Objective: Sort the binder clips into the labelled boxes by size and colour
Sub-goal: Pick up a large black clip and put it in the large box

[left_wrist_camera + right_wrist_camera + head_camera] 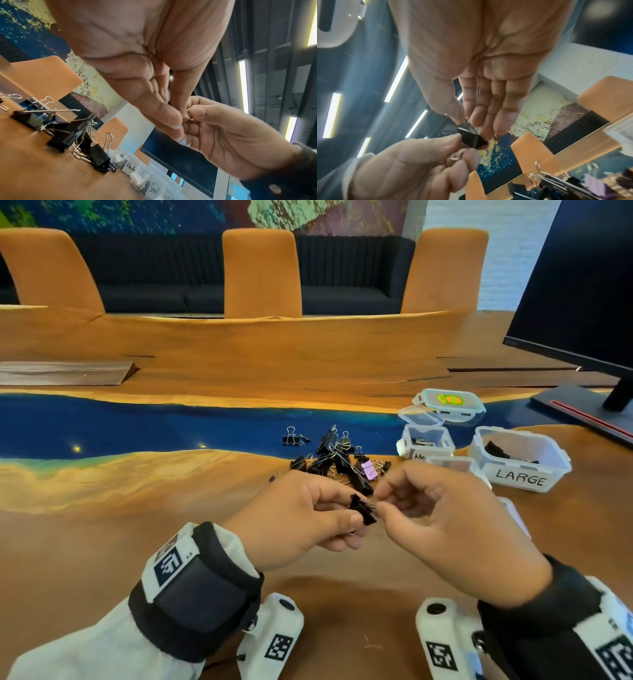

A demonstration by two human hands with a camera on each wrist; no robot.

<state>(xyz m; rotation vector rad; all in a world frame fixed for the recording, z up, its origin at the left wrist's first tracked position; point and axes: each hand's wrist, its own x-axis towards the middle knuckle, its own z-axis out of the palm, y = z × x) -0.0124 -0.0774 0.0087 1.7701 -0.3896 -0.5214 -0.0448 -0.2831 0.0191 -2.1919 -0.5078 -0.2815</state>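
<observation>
Above the table's near side, my left hand (342,517) pinches a black binder clip (363,510) between thumb and fingers. My right hand (385,503) pinches that clip's wire handle (189,115) with thumb and forefinger. In the right wrist view the black clip (472,139) sits between both hands' fingertips. Just beyond the hands lies a pile of clips (334,460), mostly black, with one purple clip (369,472). The boxes stand to the right: LARGE (548,463), Medium (445,436) and Small (154,190), the last mostly hidden behind my right hand in the head view.
A lidded plastic box (448,402) and a loose lid (419,414) lie behind the Medium box. A monitor (582,285) on its stand fills the far right. Orange chairs (262,272) line the table's far edge. A lone black clip (291,438) lies left of the pile.
</observation>
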